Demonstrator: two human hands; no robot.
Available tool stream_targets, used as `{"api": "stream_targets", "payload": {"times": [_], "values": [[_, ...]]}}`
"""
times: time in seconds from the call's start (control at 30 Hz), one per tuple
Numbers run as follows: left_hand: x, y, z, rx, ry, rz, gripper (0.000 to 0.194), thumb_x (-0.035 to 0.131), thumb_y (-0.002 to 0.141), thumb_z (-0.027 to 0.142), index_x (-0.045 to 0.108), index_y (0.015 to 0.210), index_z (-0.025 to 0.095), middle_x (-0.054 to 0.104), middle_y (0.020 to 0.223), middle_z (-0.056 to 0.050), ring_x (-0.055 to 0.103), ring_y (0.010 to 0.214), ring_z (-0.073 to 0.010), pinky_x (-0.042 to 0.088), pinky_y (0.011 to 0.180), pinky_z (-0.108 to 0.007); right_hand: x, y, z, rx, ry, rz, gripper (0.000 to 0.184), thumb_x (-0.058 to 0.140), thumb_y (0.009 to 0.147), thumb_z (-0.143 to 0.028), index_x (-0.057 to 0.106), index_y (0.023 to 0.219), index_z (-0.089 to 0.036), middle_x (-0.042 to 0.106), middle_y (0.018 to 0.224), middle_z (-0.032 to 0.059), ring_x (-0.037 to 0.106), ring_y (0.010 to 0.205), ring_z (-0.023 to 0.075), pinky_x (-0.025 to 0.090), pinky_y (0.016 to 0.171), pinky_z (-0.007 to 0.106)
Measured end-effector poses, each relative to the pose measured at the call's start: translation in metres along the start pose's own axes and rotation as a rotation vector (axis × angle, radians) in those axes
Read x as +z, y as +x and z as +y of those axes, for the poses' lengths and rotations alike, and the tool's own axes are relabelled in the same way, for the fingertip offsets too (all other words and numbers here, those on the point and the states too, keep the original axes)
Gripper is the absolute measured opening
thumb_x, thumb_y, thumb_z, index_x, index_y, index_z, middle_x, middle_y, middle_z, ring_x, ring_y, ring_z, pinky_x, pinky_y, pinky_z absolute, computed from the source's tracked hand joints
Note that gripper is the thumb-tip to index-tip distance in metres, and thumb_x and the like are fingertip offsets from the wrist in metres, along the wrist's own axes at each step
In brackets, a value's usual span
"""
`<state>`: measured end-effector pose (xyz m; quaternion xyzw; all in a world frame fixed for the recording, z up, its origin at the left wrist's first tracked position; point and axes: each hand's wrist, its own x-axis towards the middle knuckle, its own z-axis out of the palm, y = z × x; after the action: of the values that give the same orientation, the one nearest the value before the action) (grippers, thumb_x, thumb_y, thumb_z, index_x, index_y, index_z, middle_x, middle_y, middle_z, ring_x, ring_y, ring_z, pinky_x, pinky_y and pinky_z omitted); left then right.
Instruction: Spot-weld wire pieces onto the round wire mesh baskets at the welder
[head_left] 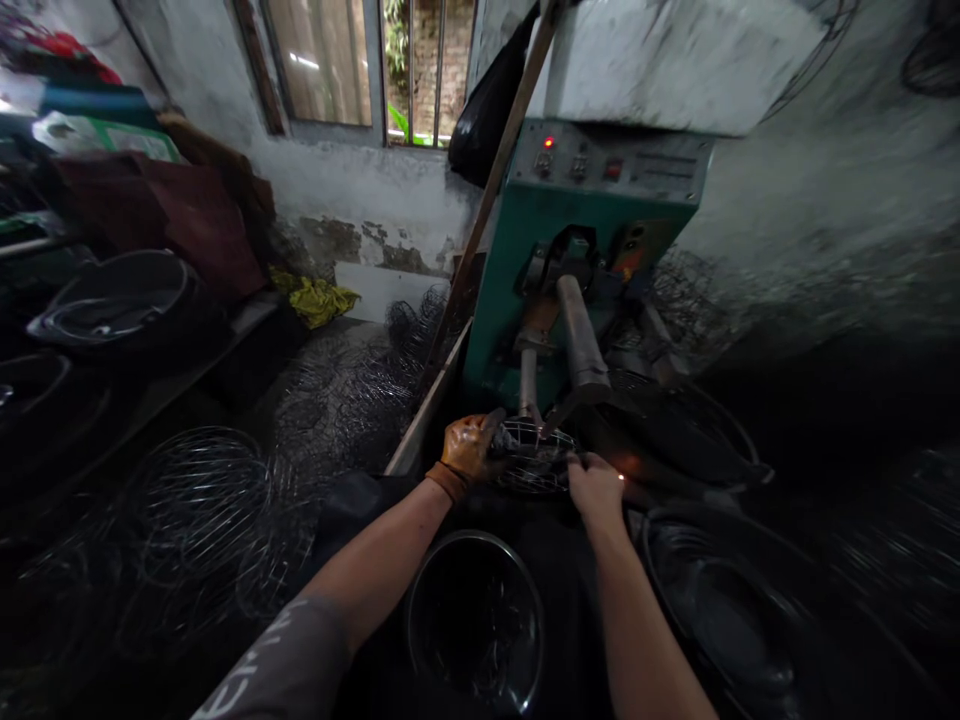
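A round wire grate (534,482) lies between the electrode arms of a green spot welder (491,330), held at both sides. My left hand (466,450), in an orange-brown work glove, closes on the grate's left edge. Bare, my right hand (596,490) pinches its right rim. The upper electrode arm (583,335) and the thinner arm (529,380) meet near the middle of the grate. A bright spark (621,478) shows beside my right hand. Some fingertips are hidden in the dark.
Below my hands stands a round metal bowl (472,540) with small wire pieces inside. Finished-looking wire grates (202,480) pile up on the left floor. Dark basins (724,610) stand at the right. A wooden board (431,400) leans beside the welder.
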<state>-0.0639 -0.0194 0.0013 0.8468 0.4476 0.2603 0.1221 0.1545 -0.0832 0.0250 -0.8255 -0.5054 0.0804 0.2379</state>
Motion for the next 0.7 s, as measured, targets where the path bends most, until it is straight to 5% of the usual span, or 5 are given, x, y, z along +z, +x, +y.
{"api": "stream_targets", "payload": {"times": [0.33, 0.43, 0.57, 0.7], "values": [[0.009, 0.001, 0.001, 0.021, -0.034, 0.037, 0.086, 0.071, 0.074, 0.057, 0.048, 0.148, 0.020, 0.066, 0.132, -0.011, 0.062, 0.121, -0.0303, 0.049, 0.107, -0.044, 0.010, 0.008, 0.016, 0.048, 0.078, 0.022, 0.028, 0.048, 0.082, -0.033, 0.070, 0.074, -0.017, 0.072, 0.076, 0.0147, 0.065, 0.076, 0.0270, 0.046, 0.071, 0.033], [0.011, -0.005, -0.002, -0.117, -0.049, 0.040, 0.095, 0.076, 0.070, 0.053, 0.042, 0.152, 0.019, 0.061, 0.140, -0.012, 0.059, 0.128, -0.0302, 0.048, 0.110, -0.042, 0.009, 0.007, 0.017, 0.058, 0.110, 0.019, 0.028, 0.048, 0.082, -0.035, 0.067, 0.070, -0.019, 0.069, 0.067, 0.0116, 0.063, 0.069, 0.0258, 0.045, 0.068, 0.033], [0.011, -0.011, -0.007, -0.295, -0.011, -0.106, 0.095, 0.080, 0.067, 0.049, 0.045, 0.149, 0.017, 0.065, 0.134, -0.014, 0.065, 0.118, -0.0326, 0.054, 0.101, -0.042, 0.009, 0.007, 0.019, 0.036, 0.157, 0.034, 0.027, 0.049, 0.080, -0.038, 0.063, 0.065, -0.021, 0.067, 0.061, 0.0097, 0.060, 0.065, 0.0249, 0.044, 0.066, 0.033], [0.004, -0.008, -0.007, -0.169, 0.031, -0.055, 0.084, 0.076, 0.070, 0.047, 0.050, 0.145, 0.019, 0.067, 0.132, -0.012, 0.065, 0.117, -0.0317, 0.054, 0.101, -0.043, 0.014, 0.009, 0.029, 0.076, 0.257, 0.041, 0.030, 0.052, 0.080, -0.043, 0.062, 0.064, -0.021, 0.064, 0.058, 0.0079, 0.060, 0.064, 0.0239, 0.044, 0.063, 0.032]]}}
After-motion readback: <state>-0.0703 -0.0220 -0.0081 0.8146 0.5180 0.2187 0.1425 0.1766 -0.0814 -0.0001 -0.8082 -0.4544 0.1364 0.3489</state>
